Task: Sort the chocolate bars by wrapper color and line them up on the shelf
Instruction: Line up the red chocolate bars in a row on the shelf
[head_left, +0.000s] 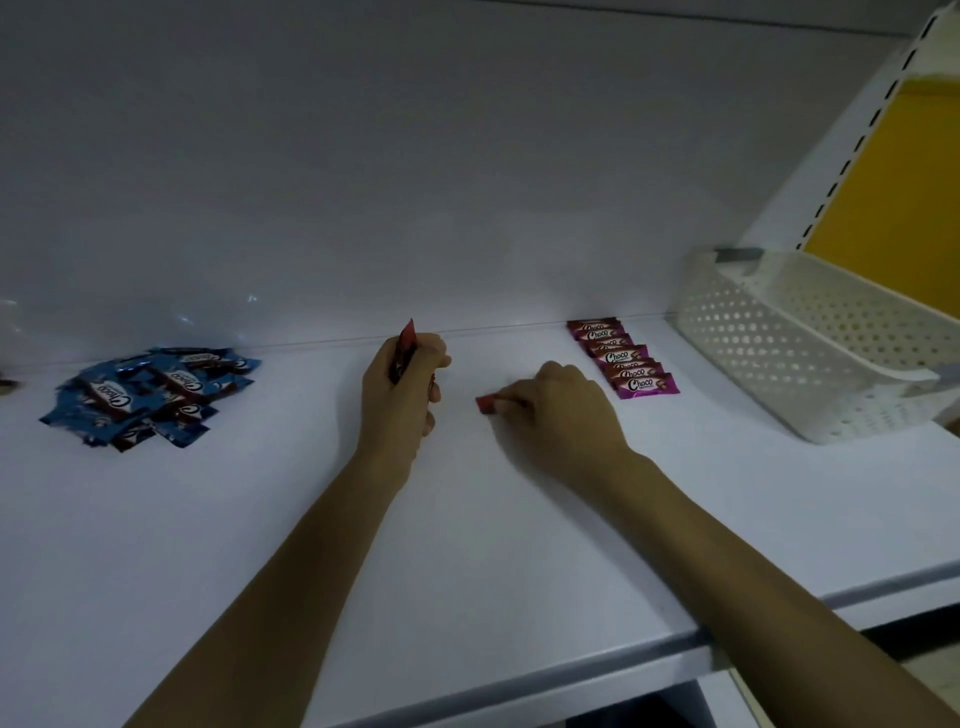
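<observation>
Red-wrapped chocolate bars (406, 345) stand upright in the left hand (402, 384), whose fingers are curled round them; how many there are cannot be told. The top ends stick out above the fist, close to the rear edge of the shelf (467, 545).

One more red bar (487, 404) is held by the right hand (558, 410), just right of the left hand. The fingers are bent down over it and grasp it. Only its left end shows past the fingertips, low at the shelf surface; whether it lies flat there cannot be confirmed.

Magenta bars (623, 358) form one overlapping row to the right of the right hand, running from the back panel (415, 156) toward the front, printed faces up.

Blue bars (150, 395) lie in a loose, unordered heap on the left part of the shelf, well apart from both hands.

A white perforated plastic basket (779, 364) stands at the right end of the shelf, near the magenta row but not touching it. Behind it rises a white slotted upright (852, 156), with a yellow panel (898, 197) beyond.
</observation>
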